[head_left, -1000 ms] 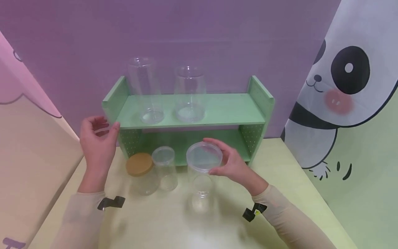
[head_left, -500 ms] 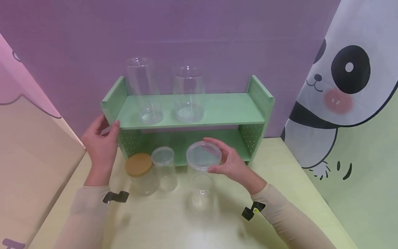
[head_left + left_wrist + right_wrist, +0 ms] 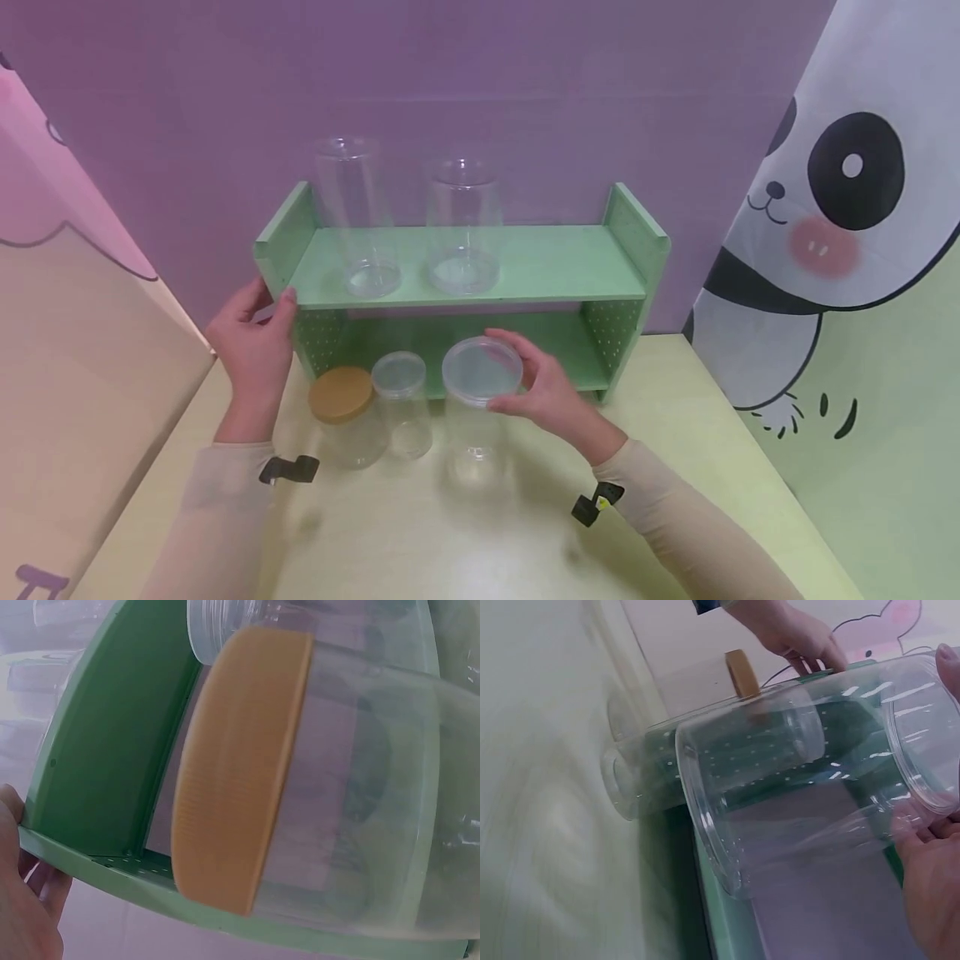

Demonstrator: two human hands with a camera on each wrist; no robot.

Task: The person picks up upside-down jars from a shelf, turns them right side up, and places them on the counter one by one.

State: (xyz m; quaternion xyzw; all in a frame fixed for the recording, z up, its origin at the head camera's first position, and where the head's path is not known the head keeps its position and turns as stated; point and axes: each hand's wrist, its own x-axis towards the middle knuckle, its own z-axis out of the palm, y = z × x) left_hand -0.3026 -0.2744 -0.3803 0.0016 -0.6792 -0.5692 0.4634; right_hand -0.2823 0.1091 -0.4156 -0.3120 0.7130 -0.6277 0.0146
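My left hand [image 3: 255, 342] grips the left side panel of a green two-tier shelf [image 3: 570, 262], thumb in front and fingers behind. My right hand [image 3: 551, 396] holds a wide clear jar [image 3: 480, 429] by its clear lid [image 3: 482, 371], thumb and fingers around the rim. That jar is upright before the lower tier and appears slightly off the table. To its left stand a slim clear jar [image 3: 405, 417] and a jar with an orange-brown lid [image 3: 341, 394]. In the left wrist view the brown-lidded jar [image 3: 240, 772] hides part of the shelf.
On the upper tier stand a tall clear jar [image 3: 352, 217] and a shorter, wider one [image 3: 463, 221]. The pale table [image 3: 390, 533] extends in front of the shelf. A purple wall [image 3: 525, 100] rises behind, and a panda panel [image 3: 847, 242] flanks the right side.
My left hand has moved right and closed round the shelf's side panel. My right hand has shifted slightly left with the wide jar. The head view has turned a little.
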